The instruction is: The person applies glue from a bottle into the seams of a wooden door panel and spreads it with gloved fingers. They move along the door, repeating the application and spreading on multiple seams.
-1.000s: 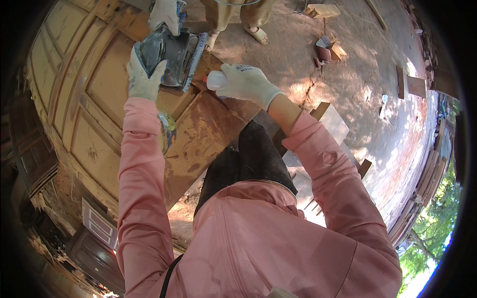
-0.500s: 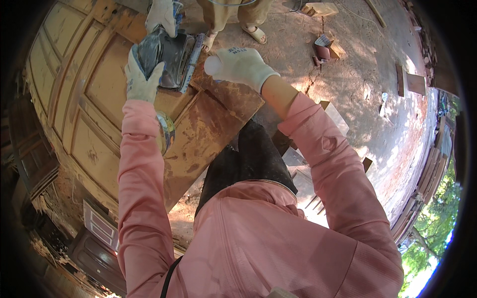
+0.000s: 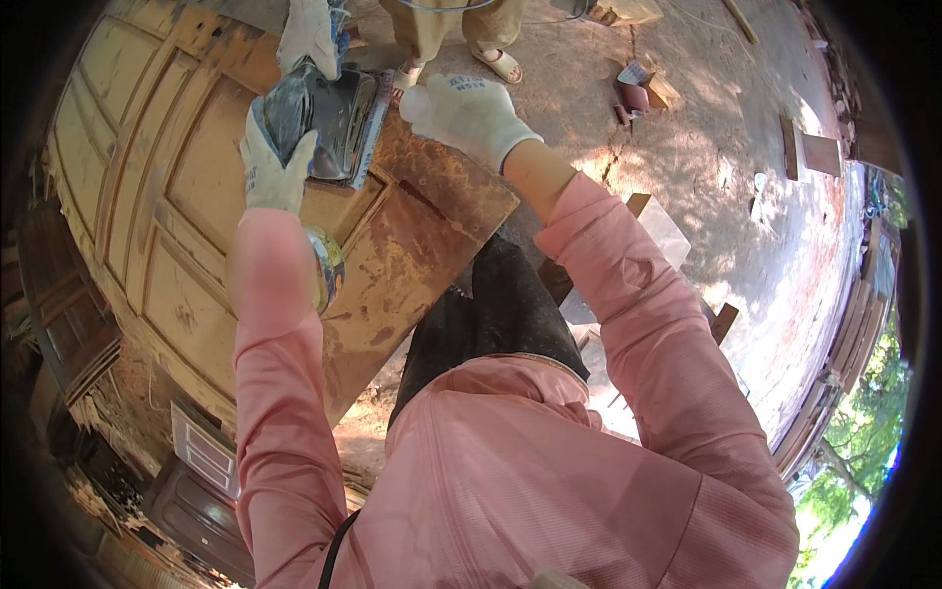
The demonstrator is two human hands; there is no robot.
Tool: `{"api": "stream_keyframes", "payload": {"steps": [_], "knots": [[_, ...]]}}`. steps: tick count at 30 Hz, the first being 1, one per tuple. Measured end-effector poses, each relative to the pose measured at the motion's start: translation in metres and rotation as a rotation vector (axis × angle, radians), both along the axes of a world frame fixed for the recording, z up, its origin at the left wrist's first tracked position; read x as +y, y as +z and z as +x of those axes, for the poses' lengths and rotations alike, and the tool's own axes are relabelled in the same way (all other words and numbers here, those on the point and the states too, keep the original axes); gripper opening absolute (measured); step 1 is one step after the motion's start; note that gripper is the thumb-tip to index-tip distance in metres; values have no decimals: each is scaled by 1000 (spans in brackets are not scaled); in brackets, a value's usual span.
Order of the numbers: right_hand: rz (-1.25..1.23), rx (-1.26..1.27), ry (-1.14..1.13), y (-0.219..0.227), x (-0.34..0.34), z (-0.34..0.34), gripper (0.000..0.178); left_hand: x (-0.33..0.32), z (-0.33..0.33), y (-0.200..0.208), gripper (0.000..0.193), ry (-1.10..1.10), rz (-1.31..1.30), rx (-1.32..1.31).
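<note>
On a worn brown wooden door lies a black power sander [image 3: 339, 108], with a printed strip like a sanding belt along its right side. My left hand [image 3: 278, 162], in a white glove, is closed around the sander's near left part, thumb on top. Another person's gloved hand [image 3: 309, 39] touches the far end of it. To the right of the sander, my right hand [image 3: 471, 113], gloved too, is closed in a fist over the door's far right edge. A small white rounded thing [image 3: 415, 104] pokes out of its left side; its kind is unclear.
The panelled door [image 3: 432, 221] stretches left, its corner near my legs. Beside my left wrist stands a can with a coloured label [image 3: 329, 270]. A person in sandals [image 3: 500, 64] stands beyond. Wood pieces [image 3: 812, 157] and a dark red thing [image 3: 636, 98] lie on the concrete floor.
My right hand has shifted slightly away from me and to the left. My left hand and the sander have moved only a little, with the grip kept.
</note>
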State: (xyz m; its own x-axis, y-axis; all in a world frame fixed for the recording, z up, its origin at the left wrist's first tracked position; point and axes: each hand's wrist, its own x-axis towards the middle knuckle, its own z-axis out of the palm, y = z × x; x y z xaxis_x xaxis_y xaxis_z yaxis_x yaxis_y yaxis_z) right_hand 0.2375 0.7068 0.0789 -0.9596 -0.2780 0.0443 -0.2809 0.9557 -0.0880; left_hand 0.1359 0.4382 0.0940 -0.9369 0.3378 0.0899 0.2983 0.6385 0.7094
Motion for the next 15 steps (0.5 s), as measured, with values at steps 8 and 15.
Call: {"api": "stream_keyframes", "payload": {"steps": [8,15], "knots": [[-387,-425,-379,42,-29,34,29,3,5,-3,93,-4,-10,37],[-692,-277,-670,9,-26,111,57,26,38,4,91,-5,-119,182]]}}
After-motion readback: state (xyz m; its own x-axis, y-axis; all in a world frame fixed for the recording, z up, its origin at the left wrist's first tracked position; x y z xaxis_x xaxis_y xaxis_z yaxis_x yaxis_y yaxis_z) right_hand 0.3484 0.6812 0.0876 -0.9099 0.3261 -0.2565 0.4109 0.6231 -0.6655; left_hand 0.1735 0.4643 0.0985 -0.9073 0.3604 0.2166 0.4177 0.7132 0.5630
